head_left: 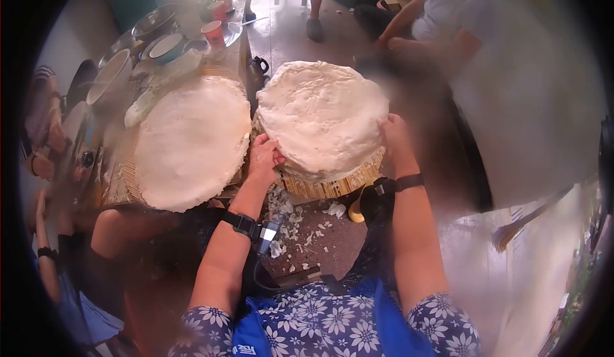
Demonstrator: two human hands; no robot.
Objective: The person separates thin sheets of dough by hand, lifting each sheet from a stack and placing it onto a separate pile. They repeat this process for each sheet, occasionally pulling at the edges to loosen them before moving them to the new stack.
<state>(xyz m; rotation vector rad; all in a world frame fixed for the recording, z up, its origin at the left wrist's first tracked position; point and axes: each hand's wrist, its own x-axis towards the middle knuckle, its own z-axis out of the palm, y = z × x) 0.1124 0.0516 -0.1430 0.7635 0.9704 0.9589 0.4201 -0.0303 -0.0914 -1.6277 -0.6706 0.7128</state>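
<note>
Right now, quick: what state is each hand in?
Left hand: loosely curled at the left edge of the round, off-white, dough-like sheet between the hands; grip cannot be told.
Right hand: closed on that sheet's right edge.

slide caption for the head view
Two hands at the edges of a round white sheet, a second sheet lying on the left.

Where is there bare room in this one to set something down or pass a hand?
Bare floor shows between the table's far part and the seated person, and again between the right forearm and the broom. The table is crowded: bowls and cups far off, a wide pale sheet nearer. White scraps litter the floor below the stack.
</note>
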